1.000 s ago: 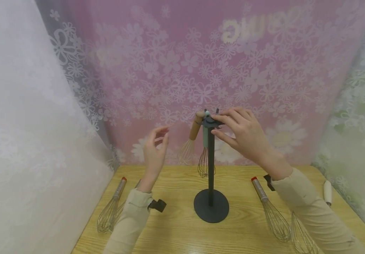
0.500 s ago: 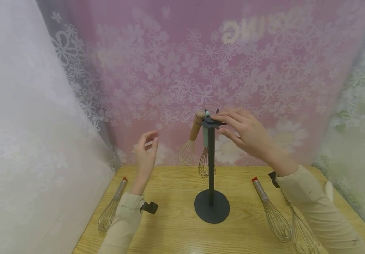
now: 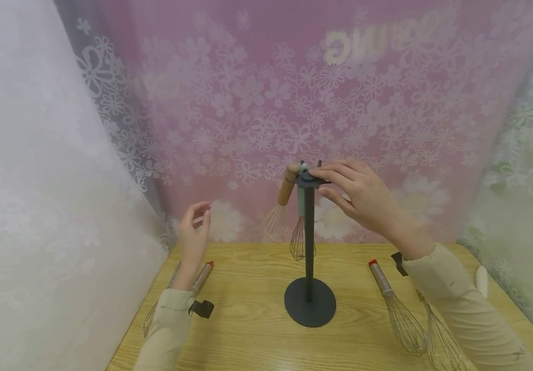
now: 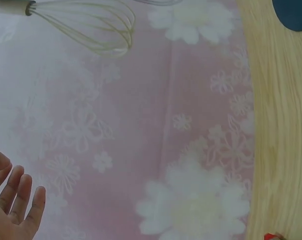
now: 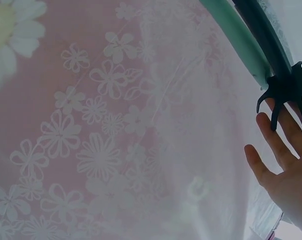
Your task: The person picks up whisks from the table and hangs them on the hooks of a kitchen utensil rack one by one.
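Note:
A black stand (image 3: 309, 237) with a round base and a hooked top stands upright on the table. From its hooks hang a whisk with a wooden handle (image 3: 287, 189) and one with a mint-green handle (image 3: 301, 202). My right hand (image 3: 361, 193) touches the hooked top from the right, thumb lower and apart from the post. In the right wrist view its fingers (image 5: 276, 137) reach out, fairly straight, behind the black hooks (image 5: 283, 90). Holding nothing, my left hand (image 3: 194, 237) is raised at left with loosely bent fingers; a whisk's wires (image 4: 86, 22) hang away from it.
On the wooden table (image 3: 257, 340), a metal whisk with a red tip (image 3: 203, 275) and another partly hidden lie behind my left forearm. At right lie a red-tipped whisk (image 3: 398, 314), another whisk (image 3: 444, 342) and a white handle (image 3: 481, 281). A flowered pink curtain (image 3: 247, 113) hangs behind.
My left hand has moved left and down, away from the stand. My right hand stays at the hooked top, its thumb drawn slightly back from the post. The hanging whisks keep their places.

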Demonstrator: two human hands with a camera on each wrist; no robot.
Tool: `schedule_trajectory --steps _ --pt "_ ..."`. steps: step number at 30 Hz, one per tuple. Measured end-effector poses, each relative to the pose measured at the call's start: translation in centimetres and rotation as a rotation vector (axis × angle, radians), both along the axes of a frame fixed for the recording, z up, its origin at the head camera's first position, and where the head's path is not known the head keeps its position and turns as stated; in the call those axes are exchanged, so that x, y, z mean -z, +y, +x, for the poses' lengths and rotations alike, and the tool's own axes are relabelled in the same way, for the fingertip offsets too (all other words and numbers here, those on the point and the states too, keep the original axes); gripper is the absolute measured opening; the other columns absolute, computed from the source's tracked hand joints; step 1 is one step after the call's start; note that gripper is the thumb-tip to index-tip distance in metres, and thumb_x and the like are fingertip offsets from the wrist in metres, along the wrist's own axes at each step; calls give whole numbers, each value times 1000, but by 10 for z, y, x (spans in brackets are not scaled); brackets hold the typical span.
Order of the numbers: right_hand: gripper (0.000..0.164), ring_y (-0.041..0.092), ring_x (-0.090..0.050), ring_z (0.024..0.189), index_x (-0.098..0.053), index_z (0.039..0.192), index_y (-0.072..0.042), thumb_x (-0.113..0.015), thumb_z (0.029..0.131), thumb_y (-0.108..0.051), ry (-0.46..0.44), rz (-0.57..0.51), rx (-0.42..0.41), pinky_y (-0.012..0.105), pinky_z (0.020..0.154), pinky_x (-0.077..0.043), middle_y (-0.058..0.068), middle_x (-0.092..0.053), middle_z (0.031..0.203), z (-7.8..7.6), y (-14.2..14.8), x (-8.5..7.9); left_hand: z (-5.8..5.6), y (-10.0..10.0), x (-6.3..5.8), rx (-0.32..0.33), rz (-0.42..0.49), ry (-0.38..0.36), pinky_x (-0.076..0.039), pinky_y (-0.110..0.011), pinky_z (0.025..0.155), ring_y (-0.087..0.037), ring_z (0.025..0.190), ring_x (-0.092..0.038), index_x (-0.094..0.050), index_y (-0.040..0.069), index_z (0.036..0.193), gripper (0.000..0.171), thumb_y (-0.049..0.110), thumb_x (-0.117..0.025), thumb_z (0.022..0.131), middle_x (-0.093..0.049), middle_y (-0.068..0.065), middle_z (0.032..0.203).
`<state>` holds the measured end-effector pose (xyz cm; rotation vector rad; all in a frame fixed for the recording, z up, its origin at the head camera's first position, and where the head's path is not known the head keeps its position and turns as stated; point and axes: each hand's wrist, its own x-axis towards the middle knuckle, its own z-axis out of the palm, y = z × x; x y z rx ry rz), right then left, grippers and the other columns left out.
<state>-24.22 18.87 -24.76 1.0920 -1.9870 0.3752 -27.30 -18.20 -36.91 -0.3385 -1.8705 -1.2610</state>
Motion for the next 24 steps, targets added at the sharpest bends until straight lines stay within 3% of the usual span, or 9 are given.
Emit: schedule_trajectory --steps 2,9,14,21,24 --pt "56 34 -62 109 -68 130 -5 -43 106 -49 15 -5 11 52 97 -48 15 -70 119 1 -1 0 -2 -5 4 -24 -9 -24 -52 -15 81 -33 100 -67 -67 -3 118 20 -1 -64 98 -71 -19 111" --pt "62 35 -61 108 -70 127 -4 -40 105 -54 24 -37 36 52 95 -49 16 -70 115 4 -5 1 -6 -19 18 -85 -43 -74 -60 -48 82 -32 99 -69 -68 -4 115 20 -1 -65 96 -72 -18 110" --pt "62 35 -61 107 -71 125 -4 -41 104 -54 21 -50 36 51 94 -49 16 -70 113 3 -5 2 -7 -25 29 -101 -61 -147 -59 -52 82 -37 95 -70 -67 -4 115 20 -1 -65 96 -71 -21 109" --pt "60 34 -61 105 -71 125 -6 -44 103 -54 9 -59 25 50 93 -50 15 -70 113 2 -5 3 -13 -38 56 -92 -141 -331 -58 -51 87 -39 100 -70 -66 -3 118 21 5 -64 98 -70 -23 113" --pt "60 34 -61 105 -71 125 -5 -44 103 -54 6 -60 21 50 91 -51 15 -70 113 3 -6 2 -16 -43 68 -98 -165 -352 -58 -53 86 -41 100 -69 -66 -5 117 21 4 -65 98 -70 -25 111"
